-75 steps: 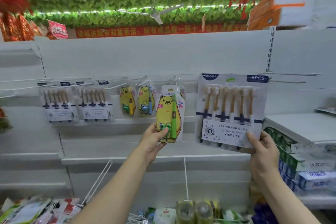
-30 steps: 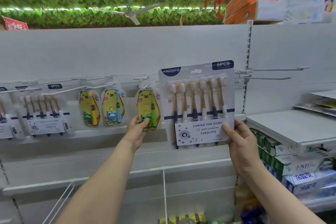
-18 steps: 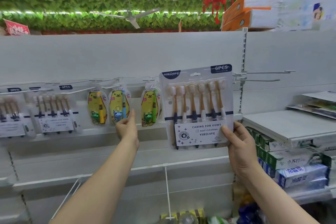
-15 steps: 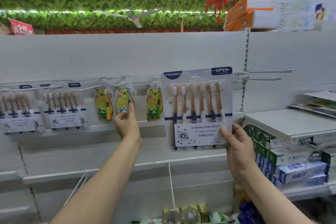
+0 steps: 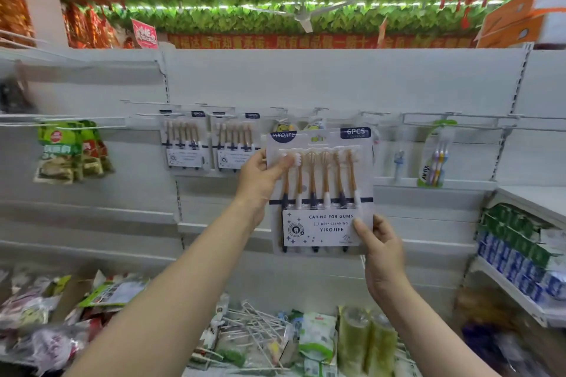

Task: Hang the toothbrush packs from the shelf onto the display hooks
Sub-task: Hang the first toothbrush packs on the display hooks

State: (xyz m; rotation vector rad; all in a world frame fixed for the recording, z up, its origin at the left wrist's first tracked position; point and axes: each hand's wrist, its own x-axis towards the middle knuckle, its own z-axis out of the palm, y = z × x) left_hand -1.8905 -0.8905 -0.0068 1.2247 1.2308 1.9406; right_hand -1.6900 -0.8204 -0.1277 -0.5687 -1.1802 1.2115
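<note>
While held up w/ both hands, 6-pc toothbrush pack is before the display hooks
L hand grips upper-left edge; R hand pinches lower-right corner

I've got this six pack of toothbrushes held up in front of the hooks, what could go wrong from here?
The six-pack covers most of the yellow bear packs hanging behind it, so pushing it in could knock them.
Your right hand pinches only its lower corner and your left hand grips one edge, so it could tilt and its hang hole miss a hook.
</note>
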